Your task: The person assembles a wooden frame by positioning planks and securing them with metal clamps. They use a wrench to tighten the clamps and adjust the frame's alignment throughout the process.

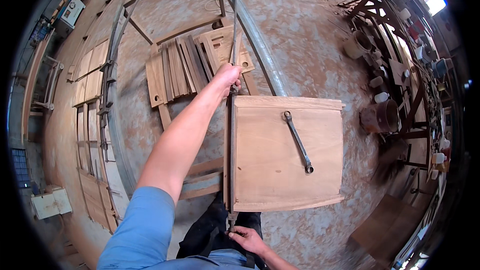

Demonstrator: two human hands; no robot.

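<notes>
A square wooden panel with rails along its far and near edges lies in front of me. A long metal bar clamp runs along its left edge and reaches beyond it at both ends. My left hand, arm stretched forward, is closed around the clamp just past the panel's far left corner. Close to my body, my right hand has its fingers pinched on the clamp's near end, by the screw. A double-ended ring spanner rests on the panel, touched by neither hand.
Beyond my left arm, wooden slats and boards lie on a frame. A long metal beam stretches away from the panel's far edge. Wooden frames stand at the left. Buckets and a cluttered bench line the right.
</notes>
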